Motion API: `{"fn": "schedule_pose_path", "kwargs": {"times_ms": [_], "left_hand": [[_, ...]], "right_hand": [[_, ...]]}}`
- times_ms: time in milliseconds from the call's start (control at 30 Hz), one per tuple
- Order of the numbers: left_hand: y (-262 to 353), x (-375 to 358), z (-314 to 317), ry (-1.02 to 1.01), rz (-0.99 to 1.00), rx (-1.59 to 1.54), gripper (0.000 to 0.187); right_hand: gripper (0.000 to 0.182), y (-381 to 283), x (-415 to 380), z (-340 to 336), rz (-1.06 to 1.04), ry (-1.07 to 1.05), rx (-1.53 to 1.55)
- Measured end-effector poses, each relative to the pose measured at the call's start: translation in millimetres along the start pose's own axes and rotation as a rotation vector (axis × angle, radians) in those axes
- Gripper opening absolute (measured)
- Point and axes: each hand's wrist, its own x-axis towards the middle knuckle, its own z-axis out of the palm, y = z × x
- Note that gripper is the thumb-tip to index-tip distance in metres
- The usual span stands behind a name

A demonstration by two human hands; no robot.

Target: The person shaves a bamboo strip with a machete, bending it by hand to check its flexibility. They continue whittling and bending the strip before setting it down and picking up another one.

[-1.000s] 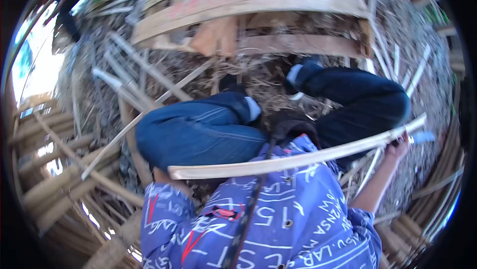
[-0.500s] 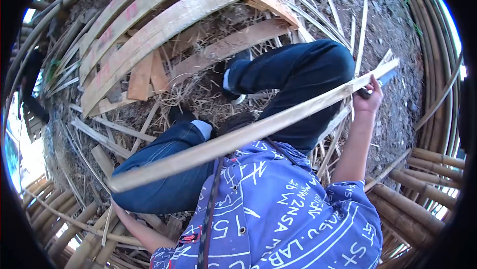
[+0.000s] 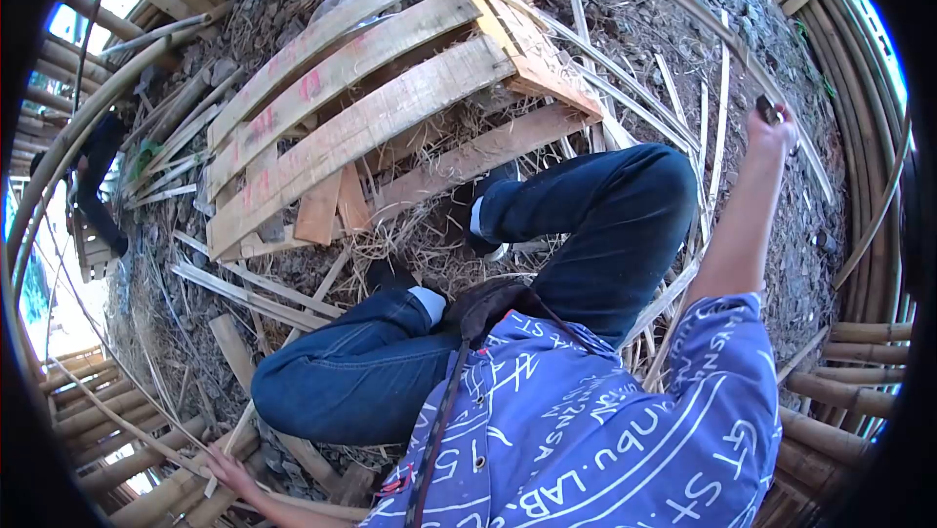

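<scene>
My right hand (image 3: 774, 133) is stretched out to the right, closed around a dark-handled knife (image 3: 767, 109) whose blade hardly shows from this angle. A long bamboo strip (image 3: 717, 25) passes right at that hand, slanting from the top edge down to the right. I cannot tell whether the fingers also grip the strip. At the lower left, my left hand (image 3: 231, 474) has its fingers extended, with fingertips at a thin pale sliver (image 3: 212, 484) beside the bamboo poles.
A slatted wooden crate (image 3: 361, 133) lies ahead of my legs (image 3: 586, 225). Split strips (image 3: 249, 294) and shavings litter the ground. Bamboo poles (image 3: 864, 367) line the right side. At the far left, another person's dark-clothed legs (image 3: 96, 182) show.
The long strip has gone from across my lap to the upper right. My right hand has moved up and outward with the knife. My left hand has come into view from behind my knee.
</scene>
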Motion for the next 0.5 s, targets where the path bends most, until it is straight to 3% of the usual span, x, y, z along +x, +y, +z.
{"fn": "schedule_pose_path", "kwargs": {"times_ms": [33,100,133,267,333,500], "left_hand": [[3.0,-18.3,-0.1,0.008,0.002,0.026,0.033],[-87.3,7.3,-35.8,0.208,0.172,-0.046,0.026],[-99.8,-7.5,-43.8,0.240,0.116,0.019,0.026],[-114.1,-79.9,-46.3,0.257,-0.109,0.317,0.028],[-115.2,-101.7,-41.0,0.251,-0.139,0.438,0.029],[-99.8,-123.2,-31.9,0.206,-0.099,0.672,0.031]], "right_hand": [[0.004,-7.1,30.0,4.8,-0.055,-0.040,-0.021],[0.006,-15.1,44.4,8.2,-0.146,-0.139,-0.169],[0.006,-17.7,44.6,9.1,-0.154,-0.142,-0.172],[0.002,-20.3,56.6,9.7,-0.199,-0.069,-0.245],[0.003,-47.3,132.8,-0.3,-0.113,-0.061,-0.235],[0.004,-50.3,96.4,-11.9,-0.220,0.069,-0.262]]}}
